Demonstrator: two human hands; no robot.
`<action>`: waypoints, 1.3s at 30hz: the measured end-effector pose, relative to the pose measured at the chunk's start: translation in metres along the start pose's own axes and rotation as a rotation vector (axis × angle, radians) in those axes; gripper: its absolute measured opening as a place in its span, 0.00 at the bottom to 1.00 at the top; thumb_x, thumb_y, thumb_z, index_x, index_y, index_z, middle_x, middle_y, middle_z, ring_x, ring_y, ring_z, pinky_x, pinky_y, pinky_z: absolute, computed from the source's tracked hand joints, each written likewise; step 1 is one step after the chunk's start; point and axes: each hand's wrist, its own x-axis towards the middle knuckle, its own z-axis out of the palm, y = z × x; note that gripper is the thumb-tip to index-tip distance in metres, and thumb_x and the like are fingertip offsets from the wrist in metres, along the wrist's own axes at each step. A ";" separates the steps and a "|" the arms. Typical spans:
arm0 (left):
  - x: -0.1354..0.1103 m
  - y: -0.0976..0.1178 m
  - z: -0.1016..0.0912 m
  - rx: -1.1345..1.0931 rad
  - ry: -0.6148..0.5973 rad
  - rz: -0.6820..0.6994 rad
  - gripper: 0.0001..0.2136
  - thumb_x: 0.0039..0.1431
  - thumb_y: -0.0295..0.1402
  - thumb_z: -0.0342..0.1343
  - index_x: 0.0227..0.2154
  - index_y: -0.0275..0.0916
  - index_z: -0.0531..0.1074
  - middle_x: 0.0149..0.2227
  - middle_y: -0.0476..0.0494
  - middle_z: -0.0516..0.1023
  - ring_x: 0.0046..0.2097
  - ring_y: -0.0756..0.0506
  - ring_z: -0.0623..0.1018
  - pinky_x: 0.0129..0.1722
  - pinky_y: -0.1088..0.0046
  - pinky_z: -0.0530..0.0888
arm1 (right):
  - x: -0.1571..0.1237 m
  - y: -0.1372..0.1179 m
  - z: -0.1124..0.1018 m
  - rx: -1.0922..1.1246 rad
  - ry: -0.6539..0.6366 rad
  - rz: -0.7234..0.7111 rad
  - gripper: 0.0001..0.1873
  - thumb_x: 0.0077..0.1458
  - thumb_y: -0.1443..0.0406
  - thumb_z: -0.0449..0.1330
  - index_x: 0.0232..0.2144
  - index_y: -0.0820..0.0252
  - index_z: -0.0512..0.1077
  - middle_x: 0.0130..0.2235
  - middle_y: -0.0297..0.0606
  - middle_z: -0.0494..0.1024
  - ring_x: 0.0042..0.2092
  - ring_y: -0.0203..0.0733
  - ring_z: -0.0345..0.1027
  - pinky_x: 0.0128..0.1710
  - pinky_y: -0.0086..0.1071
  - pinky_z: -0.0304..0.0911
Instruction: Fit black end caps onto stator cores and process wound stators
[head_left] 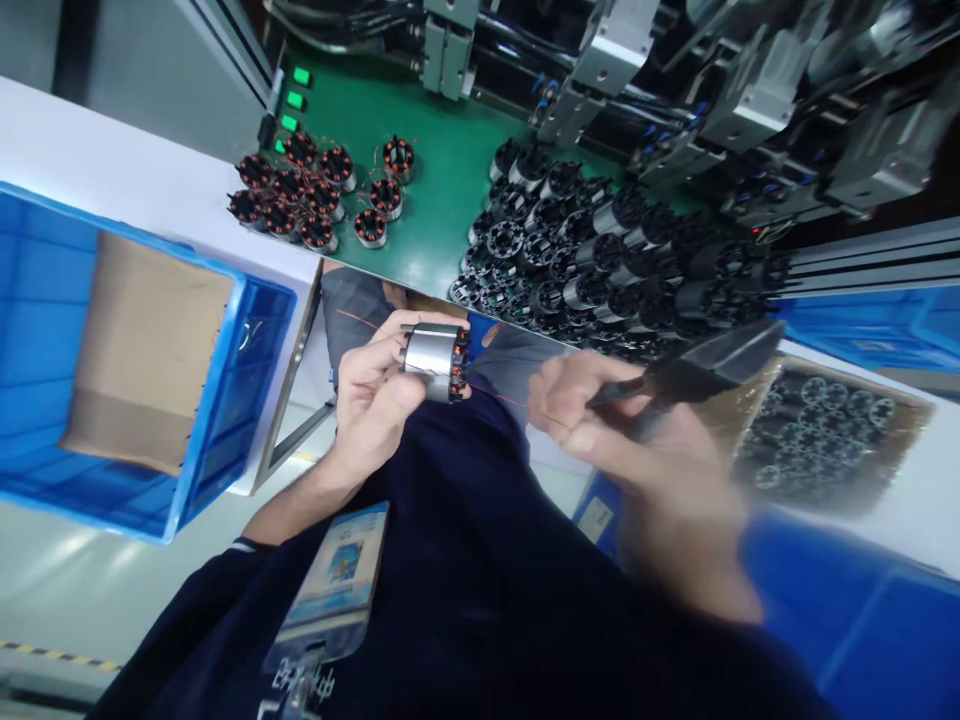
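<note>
My left hand (375, 395) grips a motor stator (433, 362), a steel ring with black end pieces and copper windings on its right face. A thin copper wire sticks out to its upper left. Another copper wire (499, 398) runs from the stator across to my right hand (600, 415), whose fingers are closed near the wire's end. Held in that same hand is a pair of cutting pliers (712, 362), dark jaws turned up and right, away from the stator. Motion blurs the right forearm and part of the tool.
On the green work surface (435, 225) stand a group of wound stators (289, 190) at left and a large cluster of stators without visible copper (555, 235) at right. Machine fixtures (600, 60) line the back. Left is a blue crate (202, 400); right, a box of metal rings (825, 430).
</note>
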 end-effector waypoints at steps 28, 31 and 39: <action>-0.010 -0.007 -0.002 0.295 0.210 0.124 0.27 0.79 0.65 0.59 0.39 0.45 0.78 0.61 0.41 0.83 0.55 0.37 0.89 0.49 0.50 0.92 | 0.003 0.065 0.061 -0.559 0.108 -0.340 0.12 0.77 0.70 0.62 0.58 0.52 0.76 0.58 0.41 0.87 0.59 0.48 0.83 0.63 0.45 0.79; -0.011 -0.012 -0.002 0.421 0.224 0.062 0.23 0.78 0.60 0.64 0.39 0.45 0.77 0.62 0.41 0.83 0.58 0.36 0.88 0.49 0.48 0.92 | 0.003 0.066 0.062 -0.542 0.111 -0.324 0.12 0.76 0.71 0.61 0.56 0.52 0.77 0.57 0.40 0.88 0.56 0.47 0.85 0.62 0.43 0.81; -0.007 -0.010 -0.001 0.251 0.225 0.092 0.33 0.77 0.71 0.56 0.33 0.44 0.74 0.57 0.39 0.85 0.56 0.36 0.88 0.51 0.47 0.90 | 0.004 0.070 0.061 -0.547 0.147 -0.308 0.12 0.75 0.71 0.62 0.54 0.52 0.81 0.48 0.37 0.88 0.50 0.43 0.86 0.58 0.37 0.81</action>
